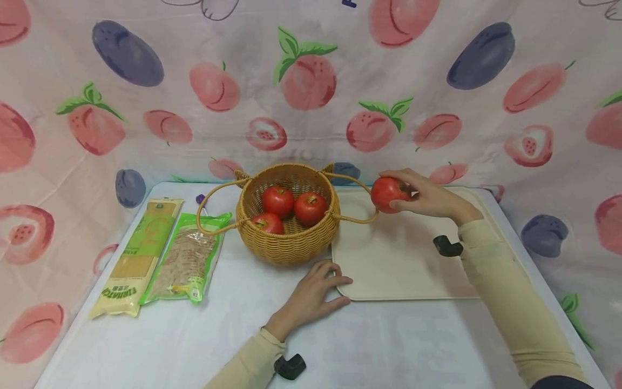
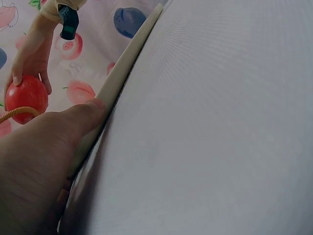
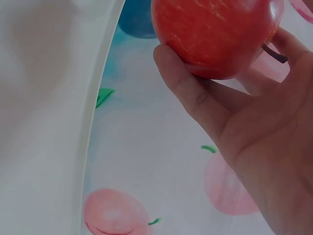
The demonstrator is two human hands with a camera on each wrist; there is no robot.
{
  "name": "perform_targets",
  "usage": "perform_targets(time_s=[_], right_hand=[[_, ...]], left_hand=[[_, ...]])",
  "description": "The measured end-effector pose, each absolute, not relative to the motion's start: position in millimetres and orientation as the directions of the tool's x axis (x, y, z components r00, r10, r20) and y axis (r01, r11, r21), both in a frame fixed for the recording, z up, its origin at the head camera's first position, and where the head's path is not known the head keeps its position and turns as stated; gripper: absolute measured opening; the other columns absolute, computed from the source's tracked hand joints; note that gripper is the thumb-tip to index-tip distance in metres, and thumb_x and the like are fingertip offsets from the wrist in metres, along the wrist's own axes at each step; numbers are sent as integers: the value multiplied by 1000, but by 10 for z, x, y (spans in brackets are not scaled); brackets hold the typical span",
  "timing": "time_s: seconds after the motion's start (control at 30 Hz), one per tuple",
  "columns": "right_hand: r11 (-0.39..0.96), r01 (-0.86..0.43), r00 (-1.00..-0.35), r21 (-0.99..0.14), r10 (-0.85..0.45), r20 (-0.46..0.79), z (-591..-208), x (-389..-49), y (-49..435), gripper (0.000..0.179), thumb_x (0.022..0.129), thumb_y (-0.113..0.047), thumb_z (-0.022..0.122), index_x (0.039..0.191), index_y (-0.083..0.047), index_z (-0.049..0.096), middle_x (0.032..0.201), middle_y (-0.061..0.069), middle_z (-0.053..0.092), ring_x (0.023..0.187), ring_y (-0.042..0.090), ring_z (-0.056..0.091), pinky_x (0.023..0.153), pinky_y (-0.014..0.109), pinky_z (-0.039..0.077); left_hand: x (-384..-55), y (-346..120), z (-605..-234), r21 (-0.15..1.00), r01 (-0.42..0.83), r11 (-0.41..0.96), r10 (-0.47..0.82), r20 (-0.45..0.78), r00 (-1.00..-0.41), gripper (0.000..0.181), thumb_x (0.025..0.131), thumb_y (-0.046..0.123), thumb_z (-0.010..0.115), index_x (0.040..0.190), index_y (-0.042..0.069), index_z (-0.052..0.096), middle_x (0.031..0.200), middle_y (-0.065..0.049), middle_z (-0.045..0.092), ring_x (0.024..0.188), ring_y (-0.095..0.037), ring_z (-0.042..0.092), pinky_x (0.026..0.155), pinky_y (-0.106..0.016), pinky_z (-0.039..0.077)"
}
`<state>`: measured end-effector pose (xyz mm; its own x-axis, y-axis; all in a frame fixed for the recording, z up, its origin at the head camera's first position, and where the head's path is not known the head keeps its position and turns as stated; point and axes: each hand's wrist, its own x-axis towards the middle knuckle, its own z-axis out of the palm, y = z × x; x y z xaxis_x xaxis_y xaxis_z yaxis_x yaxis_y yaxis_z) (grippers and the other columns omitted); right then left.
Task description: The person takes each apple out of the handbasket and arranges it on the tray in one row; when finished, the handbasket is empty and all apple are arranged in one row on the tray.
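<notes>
Right hand (image 1: 427,197) has a red apple (image 1: 387,194) between thumb and fingers, dark stem on the palm side. Apple is up over the far left part of a cream tray (image 1: 389,270), right at the wicker basket's (image 1: 286,249) right handle (image 1: 359,220); can't tell if they touch. Left hand (image 1: 311,292) sits at tray's near left corner, fingers loosely spread, thumb on the rim, nothing lifted.

Basket stands upright just left of the tray, three red apples (image 1: 311,209) inside, looped handle each side. Left of it on the white bench (image 1: 233,335): long yellow-green packet (image 1: 150,232), then green-edged clear packet (image 1: 187,256), side by side. Clear one probably holds brown noodles, hard to make out. Basket's left handle (image 1: 214,189) reaches over it. Fruit-print cloth (image 1: 311,16) hangs behind.
</notes>
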<state>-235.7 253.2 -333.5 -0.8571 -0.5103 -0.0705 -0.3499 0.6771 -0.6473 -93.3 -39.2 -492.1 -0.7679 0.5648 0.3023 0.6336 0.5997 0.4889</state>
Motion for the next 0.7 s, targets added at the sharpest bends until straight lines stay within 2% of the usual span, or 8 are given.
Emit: perform_targets(time_s=[0.27, 0.57, 0.7], right_hand=[[669, -370, -849, -644, -525, -58, -3481, -2452, 2704, 61, 86, -28, 69, 139, -36, 39, 132, 2, 43, 120, 20, 42, 94, 46, 44], [708, -335, -860, -622, -499, -105, -3572, -2471, 2747, 64, 85, -33, 70, 141, -27, 40, 132, 6, 43, 120, 26, 43, 95, 50, 44], [724, -325, -862, -609, -492, -125, -3618, -2488, 2748, 65, 84, -35, 70, 141, -28, 40, 132, 5, 43, 119, 26, 43, 95, 50, 44]], left_hand=[[-928, -405, -4893, 505, 614, 607, 567, 267, -779, 36, 84, 46, 67, 116, 30, 65, 115, 6, 50, 128, -18, 39, 103, -39, 40], [-926, -406, -4879, 503, 611, 611, 569, 256, -781, 36, 85, 46, 66, 117, 31, 65, 116, 7, 50, 128, -18, 38, 105, -39, 39], [-927, -399, -4900, 496, 618, 610, 567, 271, -778, 35, 85, 47, 66, 117, 31, 65, 115, 7, 49, 128, -18, 39, 104, -40, 39]])
